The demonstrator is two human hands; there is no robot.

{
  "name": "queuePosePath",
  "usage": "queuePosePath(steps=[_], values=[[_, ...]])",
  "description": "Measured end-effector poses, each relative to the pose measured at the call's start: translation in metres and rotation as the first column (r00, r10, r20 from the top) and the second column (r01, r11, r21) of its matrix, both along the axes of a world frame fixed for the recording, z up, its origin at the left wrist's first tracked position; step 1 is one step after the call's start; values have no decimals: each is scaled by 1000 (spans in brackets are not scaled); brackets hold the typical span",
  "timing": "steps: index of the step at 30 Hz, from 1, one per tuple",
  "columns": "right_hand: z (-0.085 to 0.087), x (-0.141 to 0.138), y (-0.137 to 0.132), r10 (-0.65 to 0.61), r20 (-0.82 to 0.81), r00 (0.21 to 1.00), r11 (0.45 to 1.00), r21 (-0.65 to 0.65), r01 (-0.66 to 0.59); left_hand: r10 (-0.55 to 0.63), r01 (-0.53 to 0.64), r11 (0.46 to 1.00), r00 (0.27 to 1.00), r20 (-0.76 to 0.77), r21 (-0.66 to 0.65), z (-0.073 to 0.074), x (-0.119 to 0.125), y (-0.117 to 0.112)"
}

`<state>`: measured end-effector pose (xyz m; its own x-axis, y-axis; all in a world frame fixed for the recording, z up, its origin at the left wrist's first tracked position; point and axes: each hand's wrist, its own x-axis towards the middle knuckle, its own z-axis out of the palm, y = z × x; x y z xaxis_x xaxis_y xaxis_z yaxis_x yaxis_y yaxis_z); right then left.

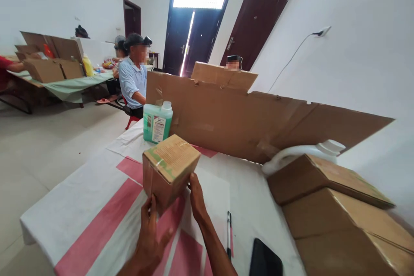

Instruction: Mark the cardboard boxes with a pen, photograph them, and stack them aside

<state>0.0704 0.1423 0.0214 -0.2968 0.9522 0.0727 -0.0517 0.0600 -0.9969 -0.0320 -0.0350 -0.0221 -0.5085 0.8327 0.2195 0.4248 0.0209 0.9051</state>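
A small closed cardboard box (171, 159) with green print on its top is between my hands, over the red-and-white tablecloth (87, 224). My left hand (150, 235) presses its fingers against the box's lower front side, thumb held apart. On the box's right side, the fingers of my right hand (196, 196) curl round the lower edge and are partly hidden. Whether the box's underside rests on the cloth cannot be made out. Just behind it stands a translucent jug of green liquid (158, 123) with a white cap.
A tall cardboard divider (233, 116) crosses the table's far side. At right are stacked cardboard boxes (336, 215) and a white jug (300, 153). A black phone (265, 258) and a pen (229, 233) lie near my right forearm. Several people sit beyond.
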Motion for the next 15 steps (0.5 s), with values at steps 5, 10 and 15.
queuePosePath(steps=[5, 10, 15], values=[[11, 76, -26, -9, 88, 996, 997, -75, 16, -101, 140, 990, 834, -543, 32, 9, 71, -46], [13, 94, -43, 3, 88, 996, 991, -132, 9, -212, 383, 922, 617, -758, 55, 74, 60, -42], [-2, 86, -56, -58, 31, 998, 981, -186, 63, -233, 389, 915, 719, -655, 102, 114, 20, -8]])
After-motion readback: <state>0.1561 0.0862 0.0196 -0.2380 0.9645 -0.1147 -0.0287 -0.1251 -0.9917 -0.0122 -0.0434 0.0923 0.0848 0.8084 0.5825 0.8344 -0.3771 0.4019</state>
